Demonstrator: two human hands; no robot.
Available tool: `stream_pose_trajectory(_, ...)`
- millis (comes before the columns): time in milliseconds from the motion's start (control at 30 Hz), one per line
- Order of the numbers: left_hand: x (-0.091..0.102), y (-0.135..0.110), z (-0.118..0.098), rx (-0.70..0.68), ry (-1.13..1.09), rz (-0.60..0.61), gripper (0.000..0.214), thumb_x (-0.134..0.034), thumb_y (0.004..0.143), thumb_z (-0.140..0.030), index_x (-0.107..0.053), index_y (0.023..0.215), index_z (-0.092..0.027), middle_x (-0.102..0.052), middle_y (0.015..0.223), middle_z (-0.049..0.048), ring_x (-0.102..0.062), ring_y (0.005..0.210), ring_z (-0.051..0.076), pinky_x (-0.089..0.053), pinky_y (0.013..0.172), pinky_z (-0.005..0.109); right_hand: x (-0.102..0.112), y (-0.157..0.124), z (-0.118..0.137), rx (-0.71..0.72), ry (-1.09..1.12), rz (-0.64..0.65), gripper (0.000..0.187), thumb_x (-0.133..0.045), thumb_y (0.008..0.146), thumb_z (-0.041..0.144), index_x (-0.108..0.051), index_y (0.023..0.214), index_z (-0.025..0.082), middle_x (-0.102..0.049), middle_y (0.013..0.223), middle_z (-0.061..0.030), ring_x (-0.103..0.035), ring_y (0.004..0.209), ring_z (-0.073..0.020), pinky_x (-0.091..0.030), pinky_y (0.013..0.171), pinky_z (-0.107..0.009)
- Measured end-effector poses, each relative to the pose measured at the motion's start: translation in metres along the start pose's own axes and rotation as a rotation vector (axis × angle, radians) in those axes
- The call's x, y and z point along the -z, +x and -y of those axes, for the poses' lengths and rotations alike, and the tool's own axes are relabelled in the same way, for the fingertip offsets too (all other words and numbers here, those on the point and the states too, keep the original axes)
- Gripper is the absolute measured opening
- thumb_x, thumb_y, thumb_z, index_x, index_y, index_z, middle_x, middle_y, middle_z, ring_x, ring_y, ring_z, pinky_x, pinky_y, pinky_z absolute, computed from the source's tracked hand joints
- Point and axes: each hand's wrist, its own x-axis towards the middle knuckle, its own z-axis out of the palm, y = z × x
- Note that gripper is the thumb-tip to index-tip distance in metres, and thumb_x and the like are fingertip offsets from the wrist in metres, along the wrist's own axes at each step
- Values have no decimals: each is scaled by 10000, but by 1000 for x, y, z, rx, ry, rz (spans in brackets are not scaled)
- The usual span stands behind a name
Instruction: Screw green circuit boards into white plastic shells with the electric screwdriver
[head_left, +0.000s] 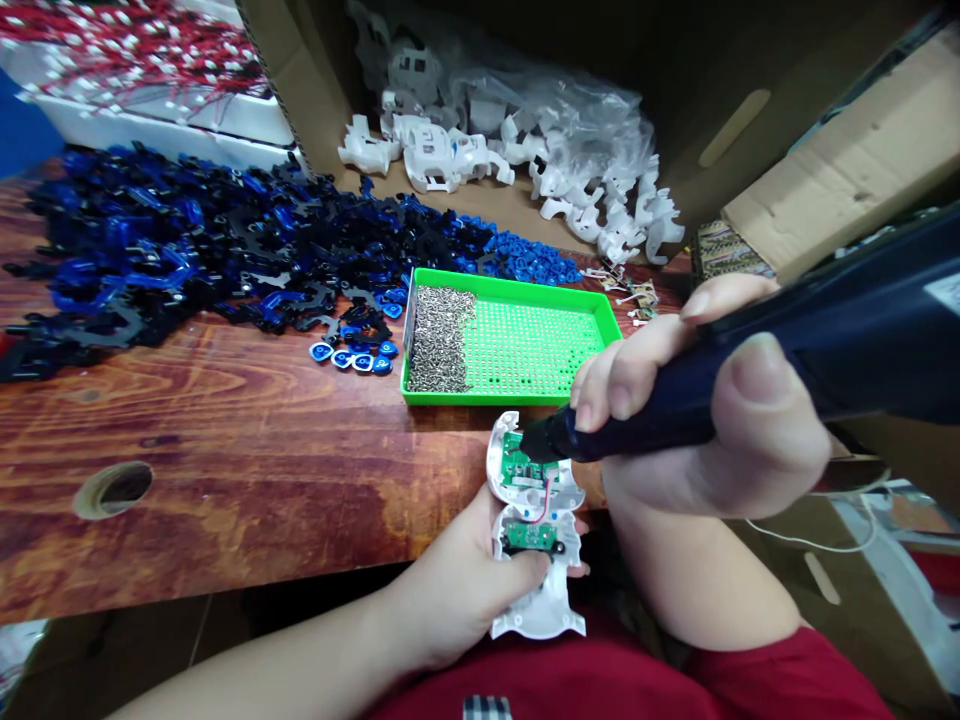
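Observation:
Below the table's front edge, my left hand (480, 575) grips a white plastic housing (544, 605), its thumb laid across the lower part. Two green circuit boards (531, 537) sit inside the housing, with a red wire (547, 497) running between them. My right hand (720, 420) is wrapped round a dark electric screwdriver (675, 400). The screwdriver slants down to the left, and its tip is at the upper circuit board; whether a screw sits under it is hidden. Just beyond stands a green tray (517, 398) with small screws (439, 345) heaped at its left end.
Blue and black plastic parts (172, 235) cover the back left of the wooden table (247, 450), beside small blue buttons (341, 358). White shells (431, 155) lie in a cardboard box (675, 130) behind. Red wires (142, 50) fill the far left. A round hole (112, 490) pierces the tabletop.

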Motion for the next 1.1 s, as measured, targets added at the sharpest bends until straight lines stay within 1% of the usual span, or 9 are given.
stream_pose_trajectory(133, 0, 0, 1, -7, 22, 19, 511, -708, 683, -174, -458, 1130, -181, -631, 1088, 108, -651, 905, 252, -480, 807, 382, -1, 0, 2, 15, -2, -21, 298, -627, 729, 427, -420, 775, 218, -429, 431, 91, -435, 292, -110, -368, 332, -272)
stream_pose_trajectory(267, 1, 1, 2, -26, 25, 36, 496, -686, 705, -162, -451, 1141, -179, -627, 1095, 108, -644, 920, 251, -468, 844, 413, 0, 0, 6, -72, -38, 5, 319, -625, 731, 450, -394, 757, 232, -432, 432, 93, -467, 317, -120, -404, 365, -285)
stream_pose_trajectory(300, 1, 1, 2, -24, 26, 37, 497, -687, 705, -162, -450, 1142, -176, -629, 1091, 109, -645, 915, 249, -469, 843, 411, 0, 0, 6, -73, -39, 10, 319, -621, 734, 454, -393, 758, 232, -433, 431, 93, -466, 315, -120, -403, 363, -285)
stream_pose_trajectory(500, 3, 1, 3, -29, 13, 46, 514, -704, 698, -184, -440, 1138, -178, -627, 1103, 115, -659, 859, 223, -489, 774, 358, 1, -4, 0, 61, -18, 24, 287, -591, 768, 439, -415, 792, 214, -433, 451, 90, -440, 298, -102, -382, 332, -265)
stream_pose_trajectory(567, 3, 1, 3, -25, 18, 45, 517, -711, 695, -194, -443, 1136, -179, -629, 1099, 116, -658, 864, 230, -488, 776, 364, 2, -4, 1, 20, -36, 35, 278, -600, 767, 421, -413, 787, 217, -437, 455, 88, -462, 313, -110, -398, 346, -273)
stream_pose_trajectory(700, 0, -1, 1, -9, 19, -6, 543, -722, 681, -197, -441, 1144, -177, -628, 1087, 113, -648, 904, 254, -478, 812, 389, 3, -4, 7, -67, -50, 45, 295, -612, 753, 438, -407, 784, 229, -455, 452, 88, -485, 334, -118, -418, 377, -286)
stream_pose_trajectory(800, -2, -1, 1, -20, 11, 13, 554, -723, 680, -193, -440, 1155, -172, -626, 1075, 109, -641, 912, 253, -466, 853, 422, 1, -4, 8, -87, -58, 28, 297, -618, 748, 437, -407, 784, 232, -460, 449, 90, -483, 335, -123, -412, 377, -290)
stream_pose_trajectory(967, 0, -1, 3, -37, 10, 20, 525, -721, 688, -204, -457, 1141, -174, -627, 1060, 101, -636, 907, 250, -455, 880, 459, 0, -3, 3, 21, -47, 34, 297, -610, 744, 445, -414, 779, 224, -442, 444, 90, -449, 308, -113, -382, 338, -277)
stream_pose_trajectory(1100, -1, 0, 3, -33, 4, 19, 531, -715, 689, -192, -440, 1142, -165, -621, 1069, 106, -638, 899, 242, -463, 876, 450, 2, -4, 1, 9, -55, 62, 257, -611, 755, 383, -419, 808, 222, -449, 465, 88, -457, 325, -116, -396, 348, -279)
